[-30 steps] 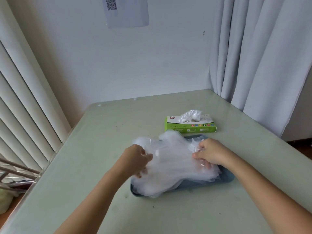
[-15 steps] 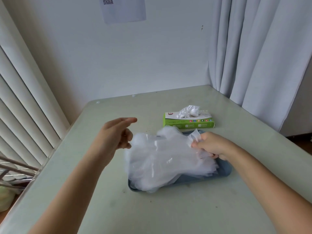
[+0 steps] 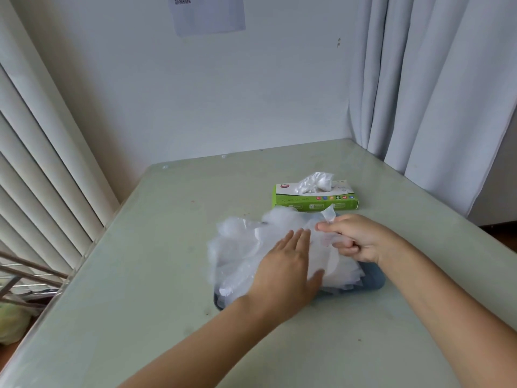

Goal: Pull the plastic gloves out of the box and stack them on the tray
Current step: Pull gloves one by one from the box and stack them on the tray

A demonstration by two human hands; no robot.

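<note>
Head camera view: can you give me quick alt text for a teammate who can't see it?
A person's left hand lies flat on a heap of clear plastic gloves on a blue tray, while the right hand pinches one glove's edge. A green glove box sits behind the tray on a pale table.

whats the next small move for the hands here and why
Probably let the right hand release its pinched glove edge while the flat left hand presses the puffy pile of plastic gloves down onto the blue tray. The pile overhangs the tray, and another glove already pokes from the green box.
</note>
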